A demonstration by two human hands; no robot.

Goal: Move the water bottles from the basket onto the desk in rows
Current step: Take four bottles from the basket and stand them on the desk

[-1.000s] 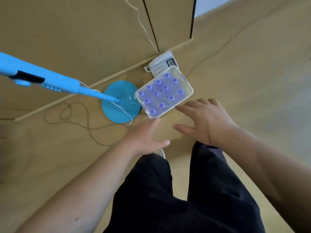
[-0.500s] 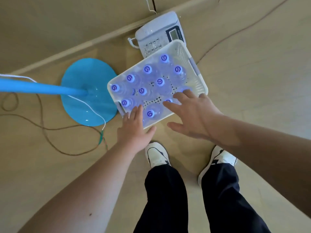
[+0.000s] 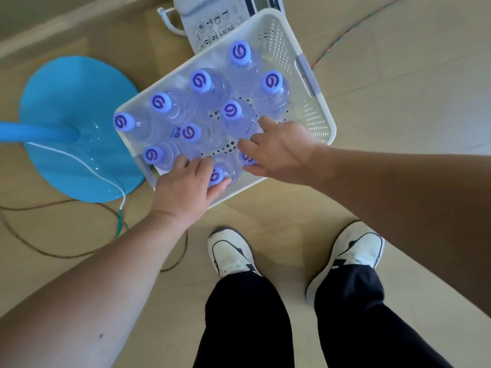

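Note:
A white perforated basket point(image 3: 322, 112) sits on the floor in front of my feet. Several clear water bottles point(image 3: 240, 53) with purple caps stand upright in it. My left hand point(image 3: 186, 185) is at the basket's near edge, fingers and thumb curled around the neck of the nearest bottle point(image 3: 217, 175). My right hand point(image 3: 281, 152) reaches in from the right, with thumb and fingers closed around a second bottle point(image 3: 245, 158) whose cap is only partly visible. No desk is in view.
A white desk phone point(image 3: 212, 19) lies on the floor right behind the basket. A blue round stand base point(image 3: 66, 102) with a blue pole point(image 3: 34, 131) is just left of it. Thin wires point(image 3: 119, 221) trail across the floor. My shoes point(image 3: 231, 253) stand near the basket.
The view has dropped closer to the basket. Both hands moved forward from above the near rim into the basket, and their fingers closed around two near bottles.

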